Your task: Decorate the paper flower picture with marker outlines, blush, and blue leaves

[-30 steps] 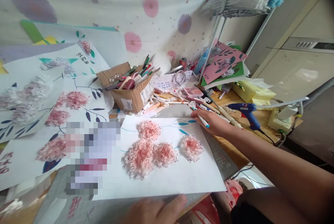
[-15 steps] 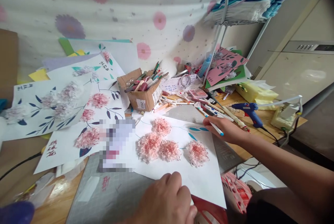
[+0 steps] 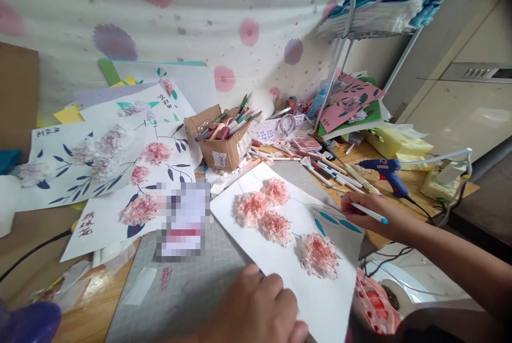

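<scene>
A white sheet (image 3: 260, 273) lies turned at an angle on the grey cutting mat, bearing several fluffy pink flowers (image 3: 319, 255) and blue painted leaves (image 3: 330, 218). My right hand (image 3: 370, 214) is closed round a white pen (image 3: 370, 212) with a blue end, at the sheet's right edge near the leaves. At the lower edge of the sheet is my left hand (image 3: 266, 305), its fingers curled; I cannot make out what lies under them, though they seem to press on the paper.
A cardboard box of pens (image 3: 222, 151) stands behind the sheet, with loose markers (image 3: 334, 172) to its right. A blue glue gun (image 3: 386, 172) and its cable lie farther right. Finished flower pictures (image 3: 92, 167) cover the left side. A wire rack (image 3: 332, 81) rises behind.
The sheet has turned clockwise and shifted right, its lower part closer to me. My right hand has moved right and slightly down with the pen. My left hand has moved slightly.
</scene>
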Available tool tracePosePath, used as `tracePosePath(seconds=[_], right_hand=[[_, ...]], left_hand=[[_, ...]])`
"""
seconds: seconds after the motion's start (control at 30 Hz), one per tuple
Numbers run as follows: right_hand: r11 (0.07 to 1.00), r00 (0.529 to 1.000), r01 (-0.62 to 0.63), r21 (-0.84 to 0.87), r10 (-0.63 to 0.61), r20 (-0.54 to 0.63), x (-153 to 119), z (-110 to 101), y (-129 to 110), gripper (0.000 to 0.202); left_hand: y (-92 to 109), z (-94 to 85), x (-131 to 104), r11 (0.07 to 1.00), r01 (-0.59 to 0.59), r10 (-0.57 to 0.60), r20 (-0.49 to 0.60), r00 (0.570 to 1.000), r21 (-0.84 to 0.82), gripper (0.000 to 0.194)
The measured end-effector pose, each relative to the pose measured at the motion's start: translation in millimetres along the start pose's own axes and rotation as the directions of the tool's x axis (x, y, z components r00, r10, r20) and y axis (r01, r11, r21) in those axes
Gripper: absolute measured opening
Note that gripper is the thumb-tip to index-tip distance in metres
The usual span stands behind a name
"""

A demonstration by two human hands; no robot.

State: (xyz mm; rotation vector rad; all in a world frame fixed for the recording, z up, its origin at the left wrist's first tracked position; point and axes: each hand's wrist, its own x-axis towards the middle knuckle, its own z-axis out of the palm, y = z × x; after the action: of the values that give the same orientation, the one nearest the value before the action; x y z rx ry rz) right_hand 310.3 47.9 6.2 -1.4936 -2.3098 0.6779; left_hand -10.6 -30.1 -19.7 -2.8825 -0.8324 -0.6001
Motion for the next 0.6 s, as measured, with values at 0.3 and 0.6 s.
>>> tracePosePath(seconds=[0.3, 0.6], right_hand=[[0.981, 0.97, -0.16, 0.113, 0.178, -0.165, -19, 30, -20, 0.009], [0.81, 0.841, 0.019, 0.586, 0.303, -0.447, -30, 40, -45, 0.029]], left_hand=[[-37, -31.1, 25, 0.951, 0.307, -0.302, 0.075, 0.95, -0.05, 0.028], [-2, -9.3, -4, 0.964, -0.157, 0.157, -0.019, 0.987, -0.213, 0.03]])
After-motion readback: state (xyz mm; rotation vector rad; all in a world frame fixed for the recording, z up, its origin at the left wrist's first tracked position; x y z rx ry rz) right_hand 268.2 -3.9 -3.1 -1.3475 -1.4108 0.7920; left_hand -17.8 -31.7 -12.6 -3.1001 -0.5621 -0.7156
